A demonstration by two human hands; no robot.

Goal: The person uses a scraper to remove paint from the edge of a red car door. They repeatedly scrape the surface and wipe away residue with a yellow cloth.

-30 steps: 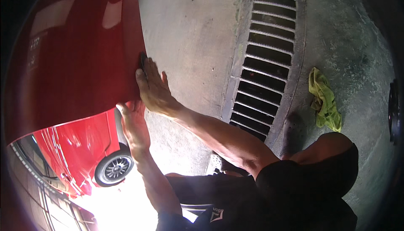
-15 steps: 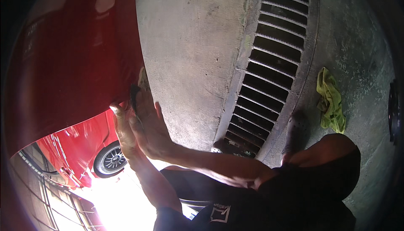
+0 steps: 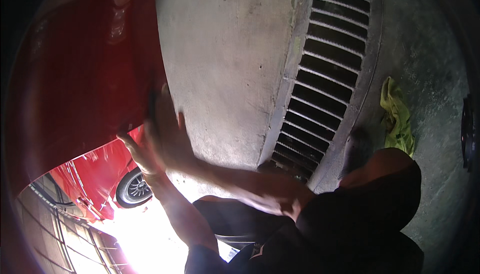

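Observation:
A large glossy red car panel (image 3: 85, 84) fills the left side, with its lower edge running down to the left. My right hand (image 3: 169, 131), smeared by motion, is pressed to the panel's right edge. It holds a thin black pad (image 3: 151, 106), seen mostly edge-on against the red surface. My left hand (image 3: 140, 155) lies just below and left of the right one, at the panel's lower corner. One of its digits stretches out toward the edge; the right hand partly covers the others.
Behind the panel stand a red car body (image 3: 95, 176) and its wheel (image 3: 135, 188), beside bright glare. A metal floor grate (image 3: 330, 69) crosses the concrete floor (image 3: 225, 59). A yellow-green cloth (image 3: 397, 116) lies on the floor at the right.
Both hands have shifted slightly left along with the panel in view. The right hand and black pad have slid a little along the edge, and the right forearm is now blurred.

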